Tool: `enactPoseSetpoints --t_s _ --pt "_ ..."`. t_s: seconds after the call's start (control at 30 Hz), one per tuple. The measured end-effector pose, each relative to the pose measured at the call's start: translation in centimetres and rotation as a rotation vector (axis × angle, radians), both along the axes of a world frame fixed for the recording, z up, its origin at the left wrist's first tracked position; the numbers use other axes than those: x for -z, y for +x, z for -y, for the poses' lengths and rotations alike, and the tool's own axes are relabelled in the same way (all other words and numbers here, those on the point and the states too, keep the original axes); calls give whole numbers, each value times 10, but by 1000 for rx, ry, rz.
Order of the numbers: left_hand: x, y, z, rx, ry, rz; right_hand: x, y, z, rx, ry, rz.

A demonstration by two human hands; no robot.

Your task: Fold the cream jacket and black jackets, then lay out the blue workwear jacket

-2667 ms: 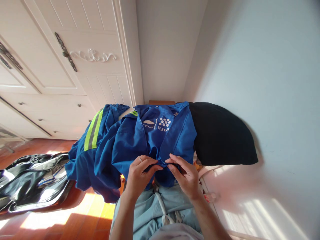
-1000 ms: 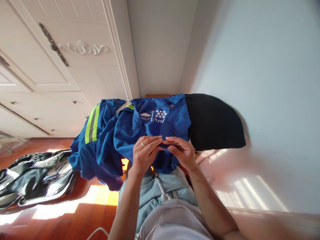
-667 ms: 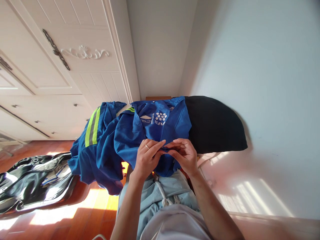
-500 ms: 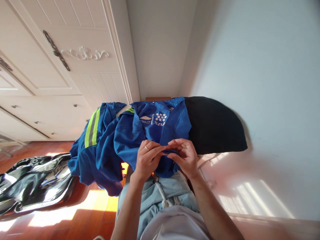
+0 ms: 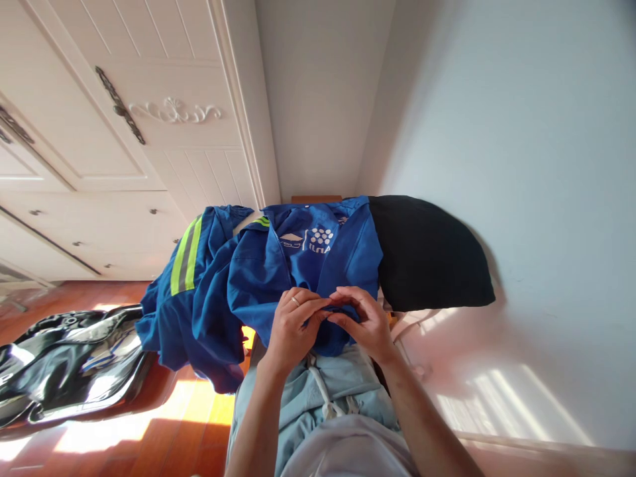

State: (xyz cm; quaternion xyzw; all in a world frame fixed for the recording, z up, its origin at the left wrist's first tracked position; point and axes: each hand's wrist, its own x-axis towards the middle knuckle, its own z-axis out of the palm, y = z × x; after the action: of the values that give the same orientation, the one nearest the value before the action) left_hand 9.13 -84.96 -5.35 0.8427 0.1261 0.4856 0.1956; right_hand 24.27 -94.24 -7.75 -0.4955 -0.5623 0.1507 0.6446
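A blue work jacket (image 5: 256,265) with white printing and yellow-and-grey reflective bands lies spread over a black round-ended board (image 5: 432,255) that looks like an ironing board. At its near edge, my left hand (image 5: 298,324), with a ring on one finger, pinches the cloth between thumb and fingers. My right hand (image 5: 365,321) is curled against it from the other side, fingertips meeting the left ones on the same fold. What exactly lies between the fingertips is hidden. One sleeve hangs down on the left toward the floor.
On the left, an open dark suitcase (image 5: 74,368) with clothes inside lies on the wooden floor (image 5: 183,430). A white cabinet (image 5: 193,172) with metal handles stands behind the jacket. A pale wall (image 5: 536,199) runs along the right.
Both hands sit slightly lower in view, still together on the jacket's edge. The whole scene has shifted a little right and down.
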Motion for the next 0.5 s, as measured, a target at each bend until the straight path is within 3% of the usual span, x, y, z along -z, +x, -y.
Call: enactPoseSetpoints --t_s 0.1,0.3,0.5 --pt "9 -14 6 9 -5 -103 -1 4 5 -2 -37 110" --pt "30 -27 28 -234 6 -260 4 -1 11 117 -5 220" --pt "53 -20 34 -415 96 -97 1 -6 11 111 57 300"
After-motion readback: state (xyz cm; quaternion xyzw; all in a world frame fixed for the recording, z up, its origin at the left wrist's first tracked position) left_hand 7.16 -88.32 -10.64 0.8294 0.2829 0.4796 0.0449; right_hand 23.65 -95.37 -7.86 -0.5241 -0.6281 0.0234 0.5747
